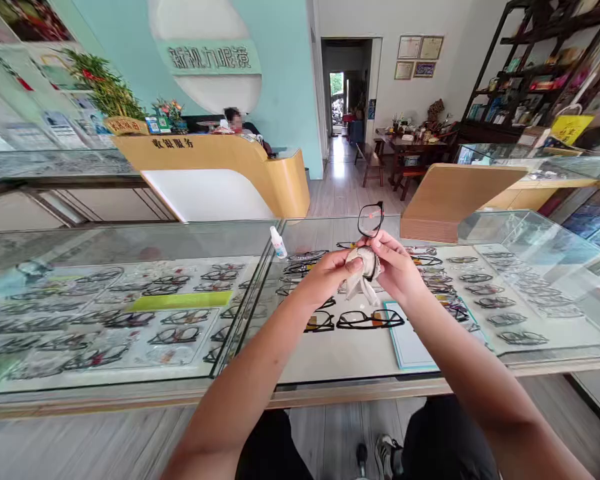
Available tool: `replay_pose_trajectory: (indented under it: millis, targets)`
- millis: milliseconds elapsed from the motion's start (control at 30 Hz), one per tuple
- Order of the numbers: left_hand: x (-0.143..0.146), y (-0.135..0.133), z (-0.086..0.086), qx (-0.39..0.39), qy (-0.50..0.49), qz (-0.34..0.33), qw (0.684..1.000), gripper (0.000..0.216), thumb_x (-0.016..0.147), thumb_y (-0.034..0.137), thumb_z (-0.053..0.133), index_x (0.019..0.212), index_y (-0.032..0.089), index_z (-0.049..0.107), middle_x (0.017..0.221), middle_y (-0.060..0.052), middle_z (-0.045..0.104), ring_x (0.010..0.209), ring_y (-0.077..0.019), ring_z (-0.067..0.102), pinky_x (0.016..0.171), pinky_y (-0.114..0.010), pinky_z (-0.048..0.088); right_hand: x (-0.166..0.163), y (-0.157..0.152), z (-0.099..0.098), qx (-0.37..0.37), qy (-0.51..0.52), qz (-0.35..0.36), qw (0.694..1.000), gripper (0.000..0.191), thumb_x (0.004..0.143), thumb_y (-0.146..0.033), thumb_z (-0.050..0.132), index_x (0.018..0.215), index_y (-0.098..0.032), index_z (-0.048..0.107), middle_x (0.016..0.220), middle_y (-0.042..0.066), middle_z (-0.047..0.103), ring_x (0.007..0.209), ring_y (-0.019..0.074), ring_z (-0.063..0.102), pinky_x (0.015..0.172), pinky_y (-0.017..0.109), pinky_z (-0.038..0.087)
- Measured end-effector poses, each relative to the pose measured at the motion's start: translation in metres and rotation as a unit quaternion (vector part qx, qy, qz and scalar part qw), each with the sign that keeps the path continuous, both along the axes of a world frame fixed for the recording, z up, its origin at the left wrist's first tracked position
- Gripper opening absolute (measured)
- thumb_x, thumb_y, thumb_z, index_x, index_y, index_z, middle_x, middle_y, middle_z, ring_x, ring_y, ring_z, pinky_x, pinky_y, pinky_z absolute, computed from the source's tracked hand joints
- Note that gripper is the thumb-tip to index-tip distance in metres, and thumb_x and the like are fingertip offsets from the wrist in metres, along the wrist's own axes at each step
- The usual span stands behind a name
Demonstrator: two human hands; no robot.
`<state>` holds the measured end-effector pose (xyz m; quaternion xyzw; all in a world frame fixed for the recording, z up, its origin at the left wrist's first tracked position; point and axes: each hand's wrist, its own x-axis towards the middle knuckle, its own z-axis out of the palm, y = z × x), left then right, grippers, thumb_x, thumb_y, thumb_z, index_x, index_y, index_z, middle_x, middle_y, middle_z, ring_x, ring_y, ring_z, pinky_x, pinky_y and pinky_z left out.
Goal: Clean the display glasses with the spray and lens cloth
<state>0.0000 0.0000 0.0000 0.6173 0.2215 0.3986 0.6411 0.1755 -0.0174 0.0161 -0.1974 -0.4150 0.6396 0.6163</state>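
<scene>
Above the glass display case (300,393), both hands are closed on a pair of black-rimmed eyeglasses (381,217). One lens sticks up clear of the fingers, and the other is mostly covered by a pale cloth (360,290). My left hand (333,270) pinches the cloth against that lens, its thumb on the front. My right hand (394,263) grips the frame near the middle, beside the cloth; its far fingers are partly hidden. A small white spray bottle (278,242) stands on the glass left of my hands. Below, black-framed glasses (370,320) lie inside the case.
Rows of eyeglasses (495,303) fill the case on both sides. A wooden stand (460,197) rises from the glass at right. Beyond are a wooden counter (205,157) with a seated person (236,123) behind it, a dark table (410,143) and a doorway (347,100).
</scene>
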Motion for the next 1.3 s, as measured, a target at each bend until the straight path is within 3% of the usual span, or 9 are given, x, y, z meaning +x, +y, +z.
replay_pose_trajectory:
  millis: [133,233,400,567,733,1067,1300]
  targets:
    - [0.003,-0.006,0.010,0.011,-0.007,-0.015,1.000,0.046,0.086,0.054,0.088,0.112,0.016,0.082,0.107,-0.009,0.076,0.089,-0.0177,0.062,0.080,-0.027,0.046,0.000,0.001,0.002,-0.004,-0.001,-0.003,1.000,0.034,0.076,-0.044,0.098,0.083,-0.026,0.070,0.093,0.000,0.077,0.073,0.0151,0.062,0.064,0.027,0.050]
    - [0.003,-0.008,0.011,-0.005,-0.010,-0.001,1.000,0.047,0.084,0.052,0.091,0.115,0.017,0.082,0.098,-0.006,0.073,0.085,-0.0165,0.061,0.078,-0.026,0.046,-0.001,0.001,0.003,-0.006,0.011,0.001,1.000,0.033,0.077,-0.043,0.098,0.082,-0.026,0.070,0.092,0.000,0.076,0.083,0.0170,0.067,0.075,0.028,0.055]
    - [0.004,-0.009,0.012,-0.007,0.006,0.028,1.000,0.045,0.081,0.055,0.092,0.097,0.015,0.079,0.084,-0.002,0.065,0.075,-0.0130,0.056,0.070,-0.025,0.045,-0.001,-0.001,0.005,-0.005,0.015,0.003,1.000,0.031,0.079,-0.043,0.096,0.082,-0.025,0.071,0.094,0.000,0.075,0.079,0.0155,0.065,0.073,0.028,0.055]
    - [0.006,-0.011,0.018,-0.008,0.023,0.048,0.999,0.050,0.078,0.061,0.092,0.092,0.015,0.078,0.080,-0.004,0.067,0.072,-0.0154,0.060,0.068,-0.029,0.047,0.000,-0.002,0.007,0.004,0.010,-0.009,1.000,0.033,0.079,-0.044,0.096,0.080,-0.025,0.069,0.094,0.000,0.075,0.078,0.0161,0.064,0.074,0.029,0.055]
    - [0.004,-0.012,0.017,-0.007,0.030,0.071,0.997,0.049,0.077,0.060,0.093,0.080,0.014,0.076,0.072,-0.002,0.063,0.066,-0.0126,0.054,0.064,-0.027,0.042,0.001,-0.002,0.007,0.009,0.010,-0.009,1.000,0.033,0.079,-0.043,0.097,0.082,-0.025,0.070,0.094,0.001,0.075,0.078,0.0150,0.063,0.074,0.028,0.054]
    - [0.008,-0.012,0.013,-0.061,-0.031,0.032,0.997,0.045,0.072,0.051,0.098,0.084,0.014,0.074,0.073,0.000,0.063,0.064,-0.0103,0.052,0.062,-0.024,0.040,-0.002,-0.001,0.003,0.014,0.018,-0.003,1.000,0.032,0.080,-0.042,0.097,0.083,-0.024,0.070,0.095,0.000,0.073,0.077,0.0136,0.062,0.071,0.026,0.053]
    - [0.016,-0.019,0.012,-0.063,-0.046,0.117,0.990,0.047,0.067,0.049,0.101,0.087,0.016,0.075,0.073,0.001,0.063,0.063,-0.0108,0.054,0.060,-0.024,0.042,-0.011,-0.003,0.000,0.014,0.027,0.000,1.000,0.027,0.085,-0.041,0.094,0.083,-0.025,0.071,0.096,0.000,0.072,0.081,0.0144,0.061,0.073,0.026,0.054]
